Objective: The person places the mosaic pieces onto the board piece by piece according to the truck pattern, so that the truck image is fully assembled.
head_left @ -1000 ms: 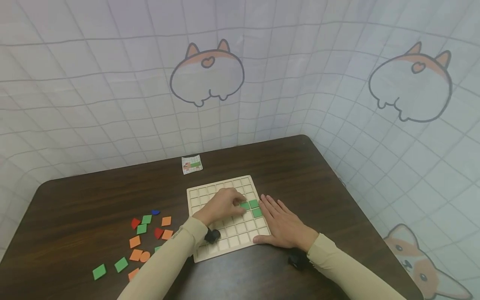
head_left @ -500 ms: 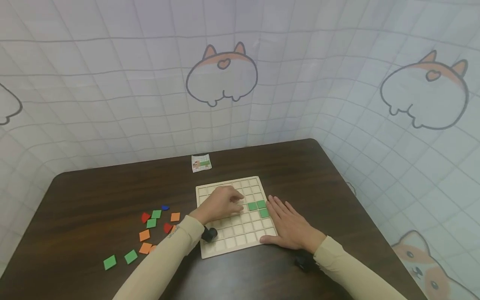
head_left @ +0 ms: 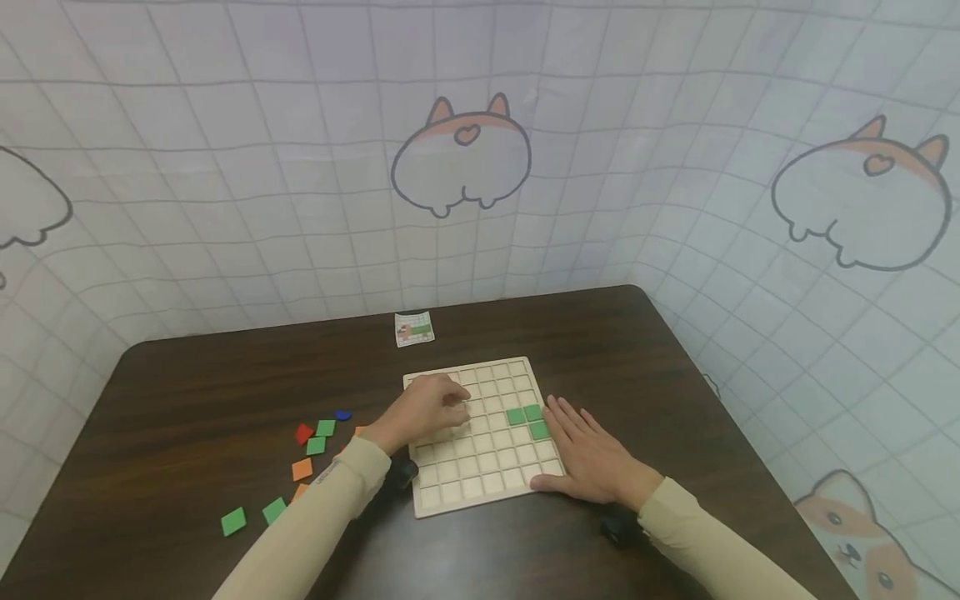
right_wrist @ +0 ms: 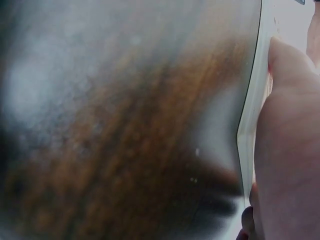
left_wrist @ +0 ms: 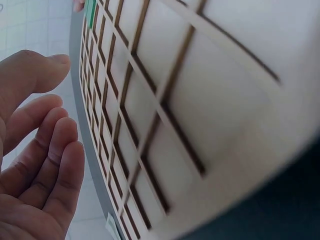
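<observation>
My left hand (head_left: pixel 427 410) empty, fingers loosely bent over board (head_left: pixel 488 462); green tiles (head_left: pixel 533 412) at three o'clock. My right hand (head_left: pixel 592 458) straight-fingered, board at nine o'clock.

dark wood-grain table (head_left: pixel 600 342) | pale grid board (head_left: pixel 487 462) | picture card (head_left: pixel 414 328) | loose coloured tiles (head_left: pixel 302 469)

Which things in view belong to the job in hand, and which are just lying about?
Job, apparently:
- grid board
- three green tiles on it
- loose coloured pieces
- picture card

Surroundings only:
- dark table
- printed backdrop

No stray objects evident.
</observation>
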`<state>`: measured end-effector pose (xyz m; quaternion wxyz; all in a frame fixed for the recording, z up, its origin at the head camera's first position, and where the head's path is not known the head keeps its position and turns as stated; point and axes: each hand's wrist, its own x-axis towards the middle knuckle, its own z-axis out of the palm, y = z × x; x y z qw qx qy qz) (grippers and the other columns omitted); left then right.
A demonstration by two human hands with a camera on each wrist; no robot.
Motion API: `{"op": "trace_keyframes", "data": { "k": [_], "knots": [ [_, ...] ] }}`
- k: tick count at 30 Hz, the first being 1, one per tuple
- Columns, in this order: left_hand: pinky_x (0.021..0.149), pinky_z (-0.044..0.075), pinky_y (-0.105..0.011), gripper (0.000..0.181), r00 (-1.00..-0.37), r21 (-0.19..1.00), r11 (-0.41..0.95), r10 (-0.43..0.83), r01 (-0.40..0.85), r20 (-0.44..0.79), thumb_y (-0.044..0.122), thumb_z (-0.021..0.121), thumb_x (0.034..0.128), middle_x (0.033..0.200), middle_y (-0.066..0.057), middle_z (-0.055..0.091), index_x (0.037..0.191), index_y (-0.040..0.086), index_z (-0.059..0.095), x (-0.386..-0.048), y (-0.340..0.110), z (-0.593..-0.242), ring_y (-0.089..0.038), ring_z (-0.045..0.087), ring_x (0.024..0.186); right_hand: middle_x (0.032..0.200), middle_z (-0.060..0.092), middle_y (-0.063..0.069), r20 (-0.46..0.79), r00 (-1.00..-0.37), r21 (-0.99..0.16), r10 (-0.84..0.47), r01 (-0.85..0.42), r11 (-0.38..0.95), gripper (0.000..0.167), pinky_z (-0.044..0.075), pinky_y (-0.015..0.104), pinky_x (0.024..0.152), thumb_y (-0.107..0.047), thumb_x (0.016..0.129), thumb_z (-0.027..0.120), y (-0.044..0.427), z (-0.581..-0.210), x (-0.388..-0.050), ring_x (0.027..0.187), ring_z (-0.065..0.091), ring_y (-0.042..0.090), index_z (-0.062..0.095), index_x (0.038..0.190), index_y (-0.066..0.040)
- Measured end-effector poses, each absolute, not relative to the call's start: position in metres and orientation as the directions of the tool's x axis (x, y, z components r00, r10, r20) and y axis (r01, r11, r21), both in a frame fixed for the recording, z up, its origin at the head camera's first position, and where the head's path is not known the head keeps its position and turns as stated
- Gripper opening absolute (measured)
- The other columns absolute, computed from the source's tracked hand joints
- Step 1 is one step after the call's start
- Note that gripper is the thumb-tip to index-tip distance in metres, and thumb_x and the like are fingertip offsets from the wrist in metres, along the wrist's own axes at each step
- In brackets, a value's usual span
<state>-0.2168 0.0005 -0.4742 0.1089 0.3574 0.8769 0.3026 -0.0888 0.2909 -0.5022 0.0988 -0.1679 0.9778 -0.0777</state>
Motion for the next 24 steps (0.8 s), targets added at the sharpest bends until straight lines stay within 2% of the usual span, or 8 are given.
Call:
{"op": "trace_keyframes", "data": {
  "k": [12,19,24],
  "knots": [
    [0.089,0.059,-0.04,0.033,-0.762,0.628,0.595,0.648,0.502,-0.006,0.021,0.074,0.0949,0.117,-0.011,0.074,0.123,0.005,0.075,-0.218,-0.037,-0.471,-0.022,0.07,0.102,0.174,0.016,0.02,-0.146,-0.926,-0.189,-0.347,-0.318,0.929,0.111,0.026,0.058,0.128,-0.081,0.092,0.047,0.295,-0.505,-0.087,0.162,0.018,0.037,0.019,0.164,-0.001],
    [0.081,0.06,-0.036,0.034,-0.79,0.609,0.629,0.614,0.483,-0.008,0.021,0.077,0.0928,0.112,-0.01,0.075,0.123,0.005,0.075,-0.221,-0.061,-0.469,-0.02,0.07,0.096,0.174,0.016,0.02,-0.146,-0.926,-0.188,-0.347,-0.318,0.929,0.112,0.027,0.059,0.128,-0.081,0.092,0.047,0.294,-0.505,-0.088,0.162,0.018,0.038,0.019,0.165,-0.001],
    [0.083,0.06,-0.037,0.034,-0.81,0.601,0.651,0.586,0.464,-0.01,0.022,0.077,0.0934,0.11,-0.008,0.073,0.123,0.005,0.075,-0.223,-0.079,-0.469,-0.019,0.069,0.096,0.174,0.016,0.019,-0.143,-0.927,-0.186,-0.348,-0.32,0.929,0.113,0.027,0.058,0.128,-0.082,0.091,0.046,0.292,-0.506,-0.089,0.162,0.019,0.037,0.019,0.165,-0.001]
  ]
}}
